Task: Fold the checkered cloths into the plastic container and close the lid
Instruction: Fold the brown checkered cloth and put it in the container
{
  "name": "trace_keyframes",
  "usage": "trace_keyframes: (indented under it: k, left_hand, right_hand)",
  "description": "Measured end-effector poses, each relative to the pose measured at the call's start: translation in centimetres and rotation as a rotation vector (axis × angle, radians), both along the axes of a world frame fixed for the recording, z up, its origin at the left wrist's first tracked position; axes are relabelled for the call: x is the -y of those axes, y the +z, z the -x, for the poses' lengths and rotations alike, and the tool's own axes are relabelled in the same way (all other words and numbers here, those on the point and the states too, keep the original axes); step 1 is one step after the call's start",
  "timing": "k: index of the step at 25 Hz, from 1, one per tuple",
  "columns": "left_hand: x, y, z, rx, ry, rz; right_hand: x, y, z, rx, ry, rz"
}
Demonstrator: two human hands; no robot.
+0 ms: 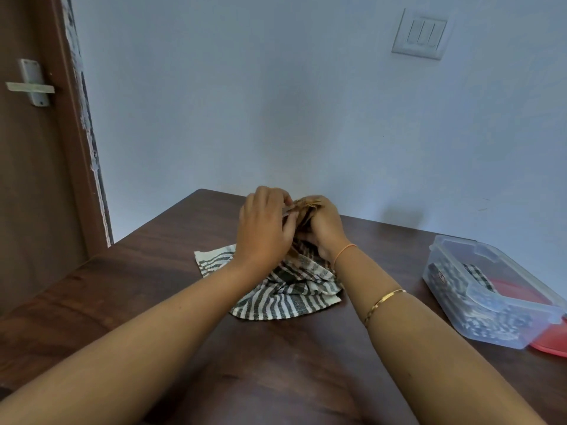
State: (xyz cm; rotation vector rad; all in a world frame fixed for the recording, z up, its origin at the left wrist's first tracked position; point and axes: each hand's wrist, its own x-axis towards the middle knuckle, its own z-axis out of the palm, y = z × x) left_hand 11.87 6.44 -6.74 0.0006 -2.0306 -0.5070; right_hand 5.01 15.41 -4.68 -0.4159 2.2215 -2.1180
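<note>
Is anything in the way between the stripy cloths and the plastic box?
No, nothing visible. Only table lies between the cloths and the open plastic box; its red lid is off.

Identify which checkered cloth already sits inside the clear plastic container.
The dark-and-white checkered cloth folded inside the clear plastic container at the right. The other grey-and-white cloth lies crumpled on the brown wooden table, gripped by the left hand and right hand.

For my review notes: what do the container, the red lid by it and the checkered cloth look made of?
The container: clear, glossy hard plastic; its contents show through the walls. The red lid: opaque smooth plastic, probably. The checkered cloth: soft woven fabric, likely cotton; it crumples and drapes.
</note>
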Motion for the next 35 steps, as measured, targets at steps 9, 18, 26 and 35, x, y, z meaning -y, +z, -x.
trace_keyframes:
  k: [9, 18, 26, 35]
  left_hand:
    - [-0.8, -5.1, 1.3, 0.887, -0.197, 0.402]
    - [-0.2, -3.5, 7.0, 0.911, -0.071, 0.263]
    - [-2.6, -1.6, 4.5, 0.515, -0.349, -0.305]
    - [-0.3, -0.8, 3.8, 0.463, -0.175, -0.686]
  right_hand:
    - [-1.8, 2.2, 0.2, 0.218, 0.116, 0.706]
    - [-3.8, 2.5, 0.1, 0.258, 0.104, 0.782]
    - [-4.2, 1.1, 1.6, 0.147, -0.136, 0.549]
    - [-10.1, -0.2, 2.6, 0.111, -0.617, 0.347]
